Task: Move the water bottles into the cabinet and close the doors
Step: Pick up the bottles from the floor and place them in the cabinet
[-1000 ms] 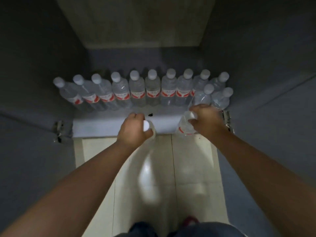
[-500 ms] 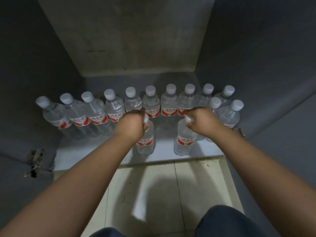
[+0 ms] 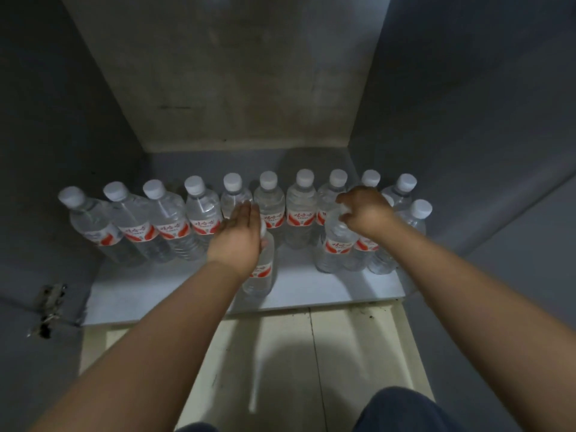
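The left hand point(image 3: 240, 238) lies with fingers stretched flat and unclenched over the cap of a lone front bottle point(image 3: 260, 272), palm on top of it and not wrapped around it, while the right hand point(image 3: 364, 210) is curled with its fingertips pinching the neck of another front bottle point(image 3: 335, 244). Both bottles stand upright on the white cabinet shelf point(image 3: 311, 288), long axes vertical, caps up, directly beneath the hands, so each hand is already at its own bottle; neither needs to cross over. The left one stands alone, apart from its neighbours and nearer the shelf's front edge; the right one sits close against two more front bottles toward the right wall. Just behind them a back row of bottles point(image 3: 202, 213) runs wall to wall, all upright with red labels facing out. I judge the next move is pushing the lone bottle back toward that row. The left door hinge point(image 3: 51, 304) shows the doors are not yet closed
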`<action>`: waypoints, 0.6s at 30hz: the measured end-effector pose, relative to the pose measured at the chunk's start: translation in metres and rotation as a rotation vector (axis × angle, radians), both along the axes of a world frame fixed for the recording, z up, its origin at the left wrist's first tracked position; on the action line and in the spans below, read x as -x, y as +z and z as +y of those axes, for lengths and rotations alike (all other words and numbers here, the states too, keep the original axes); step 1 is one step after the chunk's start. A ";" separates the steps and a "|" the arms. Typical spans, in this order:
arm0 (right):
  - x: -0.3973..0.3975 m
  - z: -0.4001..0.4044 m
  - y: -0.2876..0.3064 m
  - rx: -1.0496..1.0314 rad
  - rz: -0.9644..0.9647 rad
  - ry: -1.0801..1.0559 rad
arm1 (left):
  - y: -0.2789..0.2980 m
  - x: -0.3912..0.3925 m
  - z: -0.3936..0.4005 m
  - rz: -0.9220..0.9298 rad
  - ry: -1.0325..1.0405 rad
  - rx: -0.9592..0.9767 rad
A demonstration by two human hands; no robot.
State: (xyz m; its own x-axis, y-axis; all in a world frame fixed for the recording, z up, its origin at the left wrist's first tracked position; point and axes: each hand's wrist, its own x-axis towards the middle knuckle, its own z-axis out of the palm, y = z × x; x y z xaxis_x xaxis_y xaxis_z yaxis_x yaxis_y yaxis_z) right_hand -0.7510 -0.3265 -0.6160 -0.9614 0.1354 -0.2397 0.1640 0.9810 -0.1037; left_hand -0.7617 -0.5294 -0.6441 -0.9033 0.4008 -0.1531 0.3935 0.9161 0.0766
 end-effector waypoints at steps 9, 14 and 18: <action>0.018 0.007 -0.011 -0.045 -0.042 -0.008 | -0.008 -0.004 0.000 -0.094 0.134 -0.160; 0.020 0.003 -0.016 0.023 0.018 -0.017 | -0.001 -0.004 0.021 -0.130 0.055 -0.110; 0.013 0.012 -0.021 0.087 0.040 0.013 | 0.005 0.000 0.044 -0.105 -0.018 -0.084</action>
